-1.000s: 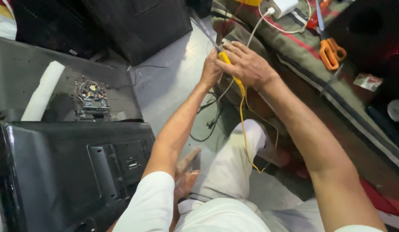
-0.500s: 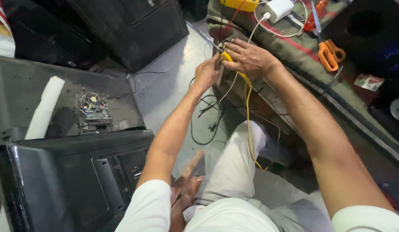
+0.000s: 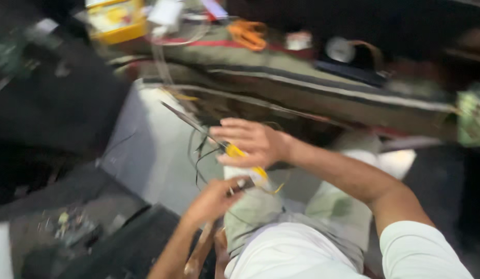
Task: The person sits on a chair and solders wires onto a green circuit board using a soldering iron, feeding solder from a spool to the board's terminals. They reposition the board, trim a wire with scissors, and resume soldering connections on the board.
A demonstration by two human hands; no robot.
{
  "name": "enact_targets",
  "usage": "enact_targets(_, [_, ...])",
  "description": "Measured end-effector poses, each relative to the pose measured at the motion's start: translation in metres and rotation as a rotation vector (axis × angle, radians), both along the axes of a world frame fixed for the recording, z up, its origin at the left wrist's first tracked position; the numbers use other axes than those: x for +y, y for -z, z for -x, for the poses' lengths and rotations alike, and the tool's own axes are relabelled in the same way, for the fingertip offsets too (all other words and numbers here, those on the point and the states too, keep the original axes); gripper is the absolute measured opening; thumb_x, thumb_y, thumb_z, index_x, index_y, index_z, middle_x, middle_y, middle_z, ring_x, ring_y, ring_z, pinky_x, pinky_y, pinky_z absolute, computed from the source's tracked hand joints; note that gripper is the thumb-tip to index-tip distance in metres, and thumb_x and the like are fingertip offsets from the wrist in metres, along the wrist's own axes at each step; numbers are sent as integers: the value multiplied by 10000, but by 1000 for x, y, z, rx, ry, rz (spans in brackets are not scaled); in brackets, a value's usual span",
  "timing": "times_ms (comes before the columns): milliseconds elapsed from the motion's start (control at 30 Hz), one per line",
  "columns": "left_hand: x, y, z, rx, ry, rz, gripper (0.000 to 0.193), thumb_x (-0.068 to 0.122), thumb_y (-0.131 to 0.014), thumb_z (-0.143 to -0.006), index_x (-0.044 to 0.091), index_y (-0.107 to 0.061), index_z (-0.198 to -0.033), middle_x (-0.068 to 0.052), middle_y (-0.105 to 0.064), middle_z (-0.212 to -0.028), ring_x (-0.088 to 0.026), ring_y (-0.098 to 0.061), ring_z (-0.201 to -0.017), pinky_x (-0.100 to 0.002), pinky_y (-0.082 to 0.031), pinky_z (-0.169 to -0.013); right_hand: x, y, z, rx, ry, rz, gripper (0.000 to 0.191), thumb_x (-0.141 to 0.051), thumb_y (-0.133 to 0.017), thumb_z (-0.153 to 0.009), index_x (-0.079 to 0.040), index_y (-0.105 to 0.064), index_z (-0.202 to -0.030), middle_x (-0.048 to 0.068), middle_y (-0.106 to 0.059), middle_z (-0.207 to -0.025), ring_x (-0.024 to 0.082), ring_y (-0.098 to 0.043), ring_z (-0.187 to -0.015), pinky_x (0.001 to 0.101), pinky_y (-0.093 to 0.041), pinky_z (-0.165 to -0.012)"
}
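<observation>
Blurrily, right hand point(image 3: 253, 142) grasps yellow-handled tool point(image 3: 239, 155); left hand point(image 3: 211, 199) perhaps pinches its end.

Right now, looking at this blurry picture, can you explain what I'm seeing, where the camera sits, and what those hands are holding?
The camera sits on a person's head and looks down at their own arms and lap. The right hand grips a long yellow-handled tool with a thin metal shaft. The left hand pinches something small just below it; blur hides what. Thin black wires hang near the tool over a pale grey floor. Farther off, orange-handled scissors and a yellow box lie on a dark padded surface.
</observation>
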State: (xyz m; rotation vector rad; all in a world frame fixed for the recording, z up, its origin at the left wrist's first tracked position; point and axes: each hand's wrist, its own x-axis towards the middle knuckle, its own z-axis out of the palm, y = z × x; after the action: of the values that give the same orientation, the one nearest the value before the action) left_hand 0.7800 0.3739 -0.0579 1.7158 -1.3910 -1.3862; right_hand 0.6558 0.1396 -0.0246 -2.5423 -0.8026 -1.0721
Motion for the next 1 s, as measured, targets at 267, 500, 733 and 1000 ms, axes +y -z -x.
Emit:
enact_targets(267, [-98,25,250,-399,536,352,482,177,-680,-895,81,-603,-1362,-197,-719,-808,-400,-690,-776,-517,-526,-669,49,35,410,278,891,-689,524,-239,-646,-846,-3,-636,-1314,190,-621,-1424,372,-643,-1240,491,-528,-1004])
enact_targets(500, [-205,4,398,-479,227,805,286,246,-761,-960,133,-675,-1208,-87,-746,-925,-292,-704,-793,-411,-552,-674,81,120,585,-614,1261,-537,458,-388,-459,-1123,-70,-435,-1452,213,-556,-1277,362,-673,-970,431,-648,-734])
enact_targets(733, [-278,-50,485,-375,264,1070,526,222,-853,-917,44,-591,-1337,-124,-609,-1319,-350,-598,-1208,-461,-504,-1032,55,102,628,-823,1277,-894,556,-424,-441,-1129,-9,-408,-1498,270,-625,-1155,336,-672,-947,423,-642,-717])
enact_targets(1000, [-325,-30,552,-326,239,1104,524,219,-867,-930,84,-580,-1346,-111,-549,-1394,-347,-554,-1302,-475,-479,-1112,24,108,691,-1003,1306,-1194,606,-463,-596,-1143,33,-455,-1461,244,-673,-1067,281,-694,-917,378,-598,-708])
